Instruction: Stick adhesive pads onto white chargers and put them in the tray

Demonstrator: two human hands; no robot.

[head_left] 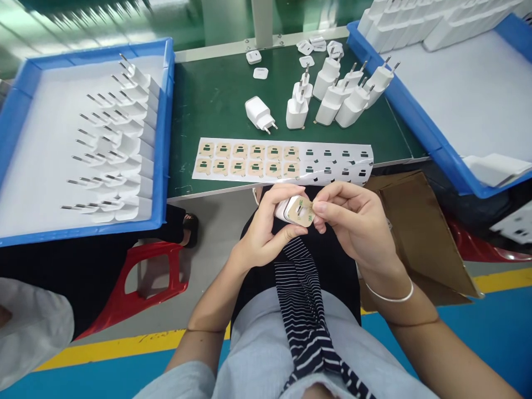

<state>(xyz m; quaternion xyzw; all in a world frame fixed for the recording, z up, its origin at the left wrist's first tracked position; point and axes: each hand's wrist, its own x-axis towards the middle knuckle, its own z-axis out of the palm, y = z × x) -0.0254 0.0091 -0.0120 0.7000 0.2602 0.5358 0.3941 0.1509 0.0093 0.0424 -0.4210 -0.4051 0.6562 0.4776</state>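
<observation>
Both forearms come up from the lap and meet just below the near edge of the worktop (pixel 216 105), elbows out, wrists bent inward. The left hand (pixel 266 227) cradles a white plug adapter (pixel 286 209) from below and the side, its fingers curled round the body and the thumb lying under it. The right hand (pixel 353 221), a thin bracelet (pixel 390 296) on its wrist, pinches with thumb and forefinger at a tan sticker (pixel 300 211) lying on the adapter's face; the sticker bears a small dark mark too small to read. Along the near edge of the worktop lies a sticker sheet (pixel 282 160), tan stickers on its left part, bare backing on the right; no writing on it can be read. Beyond it stand loose adapters (pixel 332 94). A blue tray (pixel 164 138) at the left edge holds rows of adapters.
</observation>
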